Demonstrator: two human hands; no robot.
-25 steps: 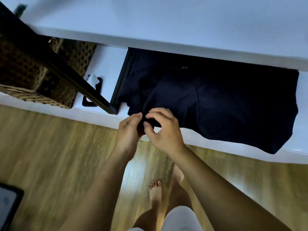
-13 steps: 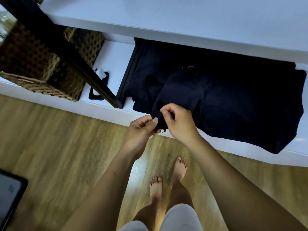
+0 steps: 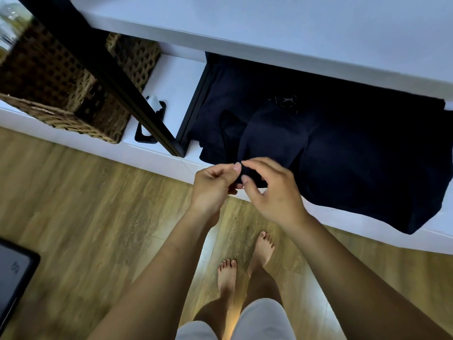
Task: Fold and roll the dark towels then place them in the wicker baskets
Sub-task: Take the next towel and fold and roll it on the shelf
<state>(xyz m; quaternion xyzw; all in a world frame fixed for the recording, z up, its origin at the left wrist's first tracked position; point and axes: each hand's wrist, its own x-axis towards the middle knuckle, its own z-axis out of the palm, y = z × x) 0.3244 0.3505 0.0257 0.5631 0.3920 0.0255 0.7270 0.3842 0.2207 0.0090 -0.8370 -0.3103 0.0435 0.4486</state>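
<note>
Thumb and forefinger of the left hand [image 3: 212, 186] and the right hand [image 3: 275, 195] pinch one corner of the dark towel [image 3: 355, 153], rumpled on the white shelf [image 3: 157, 155] (one end overhangs). A hard tug could drag it onto the floor [image 3: 73, 197].

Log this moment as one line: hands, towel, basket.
left hand: pinches dark towel corner | right hand: pinches same corner | towel: unrolled on white shelf | wicker basket: at left, apart
</note>
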